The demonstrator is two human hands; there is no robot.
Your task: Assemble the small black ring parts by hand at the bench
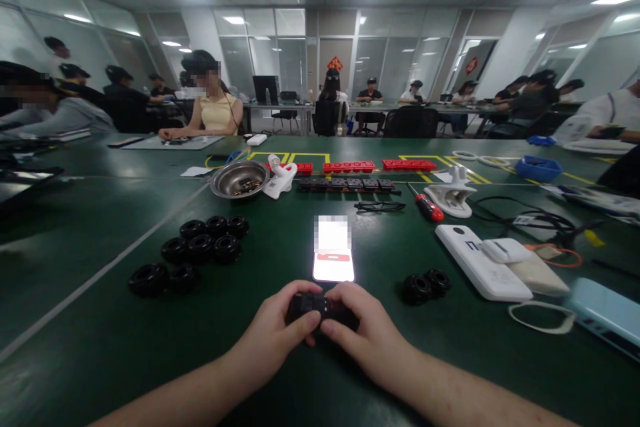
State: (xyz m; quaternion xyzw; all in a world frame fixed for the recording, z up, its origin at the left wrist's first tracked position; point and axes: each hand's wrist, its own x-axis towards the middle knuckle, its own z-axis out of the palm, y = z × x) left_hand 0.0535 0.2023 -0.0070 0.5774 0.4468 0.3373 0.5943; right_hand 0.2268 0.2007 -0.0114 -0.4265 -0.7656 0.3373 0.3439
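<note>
Green work table (pixel 310 373) in a busy open office, both hands closed together on one small black part.

Left hand (pixel 273 333) and right hand (pixel 363 333) meeting at the near edge, fingers wrapped from either side around a small black part (pixel 320 307), thumbs pressed close on its near face; shape of the part mostly hidden by the fingers. Just beyond, a lit phone (pixel 333 250) lying flat. To the left, a cluster of black rubber tyres (pixel 200 247), two more tyres (pixel 150 279) nearer the left edge; a pair of tyres (pixel 427 285) to the right. Farther back, a steel bowl (pixel 240 179), rows of red blocks (pixel 350 166), a red-handled screwdriver (pixel 427 207). White power bank (pixel 480 270) at right, beside tangled cables. Seated people along the far tables.
</note>
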